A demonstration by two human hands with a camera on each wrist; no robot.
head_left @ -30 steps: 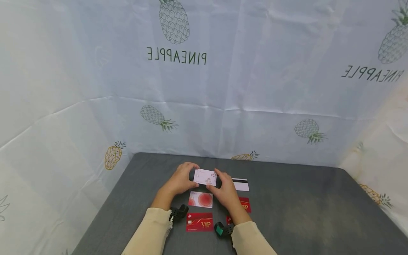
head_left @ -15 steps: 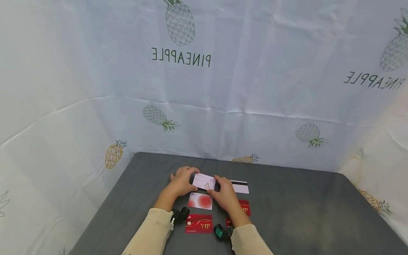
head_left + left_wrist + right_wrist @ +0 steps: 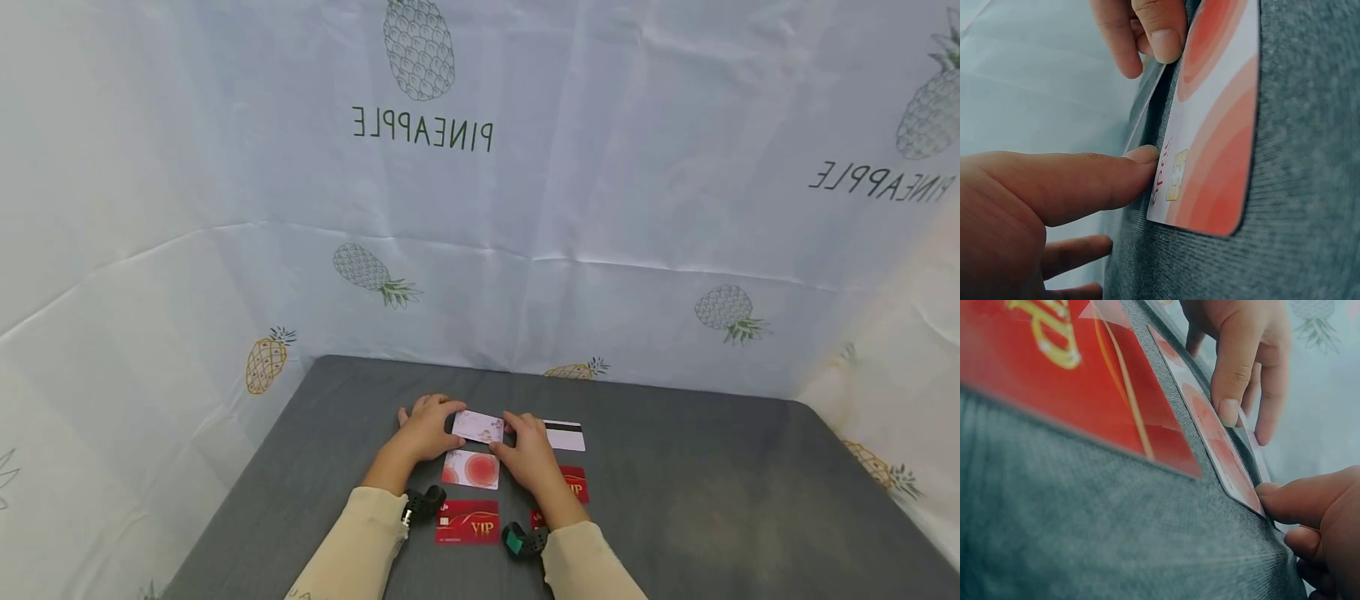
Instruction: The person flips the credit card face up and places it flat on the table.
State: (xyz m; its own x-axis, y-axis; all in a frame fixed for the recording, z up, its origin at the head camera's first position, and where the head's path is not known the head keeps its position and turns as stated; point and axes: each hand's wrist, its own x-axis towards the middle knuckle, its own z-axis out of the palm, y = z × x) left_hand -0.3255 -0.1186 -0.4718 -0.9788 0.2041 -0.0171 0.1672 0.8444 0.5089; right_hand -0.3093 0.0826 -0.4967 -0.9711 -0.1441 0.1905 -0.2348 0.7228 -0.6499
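In the head view, a pale pink-white plastic card (image 3: 478,427) with a small floral print sits between my two hands, low over the dark tabletop. My left hand (image 3: 429,432) holds its left edge, thumb at the near corner and index finger at the far one. At the right edge, my right hand (image 3: 531,452) grips it the same way. Just nearer lies a white card with red circles (image 3: 471,470); its chip shows in the left wrist view, where the held card appears only as a thin edge. A red VIP card (image 3: 467,523) lies nearest me.
Right of my right hand lies a white card with a black stripe (image 3: 564,437). Two red cards, one a VIP card (image 3: 576,483), are partly covered by my right arm. The dark table (image 3: 697,492) meets a pineapple-print curtain (image 3: 622,208) behind.
The held card has come down and slightly toward me, tilting and then flattening close over the table. Both hands moved down with it and kept their hold. The other cards stayed put.
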